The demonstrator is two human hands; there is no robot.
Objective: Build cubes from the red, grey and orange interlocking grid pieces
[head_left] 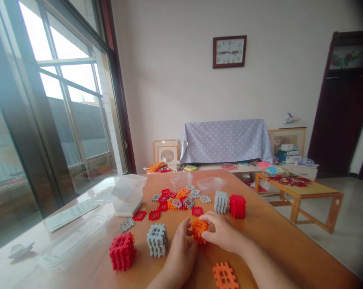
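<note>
My left hand (181,251) curls along the left side of a small stack of orange window-shaped plastic tiles (200,228). My right hand (225,233) grips the same stack from the right, with its fingers over the far edge. A single orange tile (225,276) lies flat nearer to me. To the left of my hands stand a grey stack (157,240) and a red stack (123,251). Beyond my right hand are another grey stack (221,202) and another red stack (237,206).
Loose red, grey and orange tiles (177,199) are heaped mid-table. A white box (129,194), a clear plastic lid (74,237), a printed sheet (71,216) and clear containers (211,183) rest on the wooden table (253,245). A low table (317,196) stands at right.
</note>
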